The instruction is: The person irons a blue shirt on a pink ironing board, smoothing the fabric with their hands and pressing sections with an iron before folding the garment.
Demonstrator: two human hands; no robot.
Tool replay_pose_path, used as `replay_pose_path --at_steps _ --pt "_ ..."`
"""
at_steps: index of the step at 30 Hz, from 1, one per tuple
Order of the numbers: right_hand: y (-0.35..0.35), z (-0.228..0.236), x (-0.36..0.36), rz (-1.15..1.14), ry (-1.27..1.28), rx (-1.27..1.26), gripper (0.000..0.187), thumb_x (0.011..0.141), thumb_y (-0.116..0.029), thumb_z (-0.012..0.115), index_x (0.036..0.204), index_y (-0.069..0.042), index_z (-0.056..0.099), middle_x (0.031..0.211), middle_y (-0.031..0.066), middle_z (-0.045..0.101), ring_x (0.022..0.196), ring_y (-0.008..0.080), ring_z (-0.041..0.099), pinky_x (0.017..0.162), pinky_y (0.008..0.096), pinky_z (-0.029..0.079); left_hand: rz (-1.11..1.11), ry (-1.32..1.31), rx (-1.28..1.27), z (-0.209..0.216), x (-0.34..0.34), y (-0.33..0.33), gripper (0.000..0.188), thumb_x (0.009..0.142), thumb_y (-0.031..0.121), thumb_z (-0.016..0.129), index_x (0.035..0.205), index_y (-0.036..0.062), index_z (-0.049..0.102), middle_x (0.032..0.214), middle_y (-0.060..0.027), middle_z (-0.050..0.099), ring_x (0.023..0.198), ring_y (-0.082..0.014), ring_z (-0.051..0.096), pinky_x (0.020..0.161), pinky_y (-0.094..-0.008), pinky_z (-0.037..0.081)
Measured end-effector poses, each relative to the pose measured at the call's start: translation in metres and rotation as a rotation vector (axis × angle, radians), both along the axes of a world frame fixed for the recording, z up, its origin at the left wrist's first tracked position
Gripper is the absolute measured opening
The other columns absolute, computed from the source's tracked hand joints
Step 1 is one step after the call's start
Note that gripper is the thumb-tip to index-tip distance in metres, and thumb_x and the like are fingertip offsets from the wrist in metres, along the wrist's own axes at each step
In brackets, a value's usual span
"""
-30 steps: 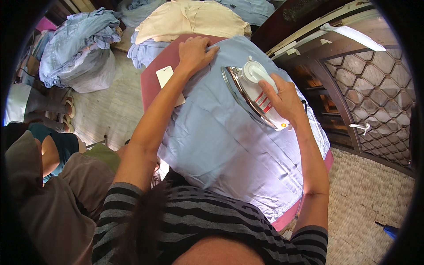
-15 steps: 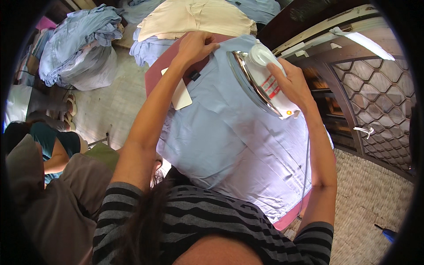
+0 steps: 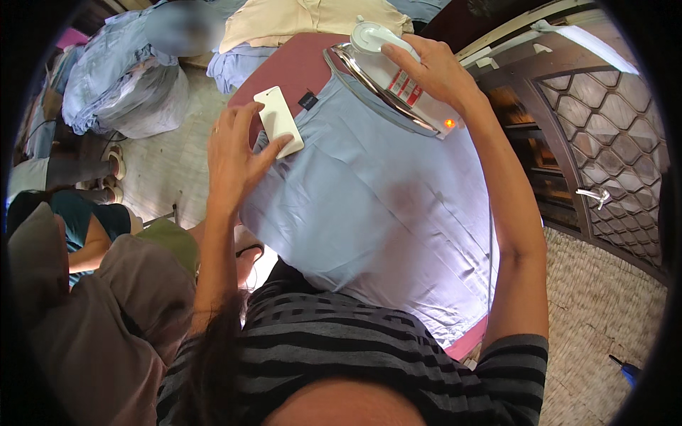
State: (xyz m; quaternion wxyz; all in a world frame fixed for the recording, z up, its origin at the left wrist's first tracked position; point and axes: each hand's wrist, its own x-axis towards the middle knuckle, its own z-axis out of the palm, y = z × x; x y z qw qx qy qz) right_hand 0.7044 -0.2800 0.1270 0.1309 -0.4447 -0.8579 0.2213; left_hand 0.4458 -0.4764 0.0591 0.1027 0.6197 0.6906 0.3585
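Note:
My right hand [image 3: 439, 69] is wrapped round the handle of a white clothes iron [image 3: 387, 74] with a shiny metal edge and a lit orange lamp. The iron is over the far end of a light blue garment [image 3: 369, 192]; whether its plate touches the cloth I cannot tell. My left hand [image 3: 238, 145] spans a white, flat, phone-shaped slab [image 3: 278, 117], with the fingers at one edge and the thumb at the other. That slab lies at the left side of the garment, by a small black label [image 3: 307, 100]. Under the cloth is a dark red ironing board [image 3: 284, 67].
Cream cloth [image 3: 305, 20] is piled beyond the board. A bundle of blue cloth [image 3: 117, 64] stands at the far left. Another person [image 3: 99, 238] sits at the left. On the right is a dark lattice door [image 3: 611, 135]; the iron's cord [image 3: 491, 248] runs along the garment's right side.
My left hand has come back from the board's far end to the white slab, which is now turned slightly. The iron has moved away from me and to the left in my right hand.

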Motion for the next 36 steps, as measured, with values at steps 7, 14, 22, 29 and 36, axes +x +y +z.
replay_pose_path --at_steps 7,14,22,29,36 --pt "-0.005 0.005 0.017 0.002 0.072 -0.099 0.049 0.097 -0.048 0.054 0.11 -0.003 0.067 0.079 0.0091 0.064 0.07 0.0155 0.056 0.067 0.035 0.048 0.13 0.204 0.057 -0.046 0.02 -0.011 0.061 0.072 0.05 0.081 0.124 0.0226 0.066 0.126 -0.0092 0.055 0.121 -0.0328 0.046 0.099 -0.0511 0.032" --pt "-0.068 0.036 0.064 0.114 -0.033 -0.035 0.053 0.096 -0.051 0.055 0.101 0.0 0.067 0.082 0.0186 0.067 0.073 0.0229 0.062 0.07 0.0378 0.05 0.24 0.135 0.06 -0.049 0.014 -0.018 0.058 0.076 0.051 0.078 0.117 0.0111 0.065 0.112 -0.0094 0.061 0.108 -0.031 0.054 0.09 -0.0459 0.042" --pt "-0.1 0.015 0.08 0.13 0.018 -0.003 0.047 0.097 -0.044 0.056 0.092 0.002 0.064 0.072 0.022 0.064 0.063 0.0299 0.06 0.066 0.0398 0.049 0.316 0.157 0.186 -0.06 0.033 -0.045 0.051 0.073 0.041 0.084 0.102 0.0032 0.064 0.098 -0.0122 0.065 0.093 -0.032 0.059 0.084 -0.0427 0.047" --pt "-0.097 0.006 0.077 0.152 -0.005 0.026 0.047 0.097 -0.044 0.056 0.087 0.002 0.061 0.071 0.0213 0.064 0.061 0.029 0.06 0.062 0.0401 0.047 0.366 0.093 0.159 -0.068 0.034 -0.043 0.051 0.075 0.042 0.082 0.104 0.006 0.063 0.103 -0.0107 0.061 0.097 -0.0329 0.056 0.086 -0.044 0.046" --pt "-0.091 0.017 0.084 0.174 -0.042 -0.084 0.043 0.097 -0.042 0.057 0.091 -0.001 0.066 0.073 0.0188 0.067 0.063 0.0242 0.066 0.063 0.0361 0.05 0.379 0.063 0.169 -0.069 0.033 -0.037 0.045 0.076 0.038 0.081 0.101 0.0052 0.064 0.094 -0.0105 0.06 0.094 -0.0322 0.056 0.086 -0.0437 0.045"
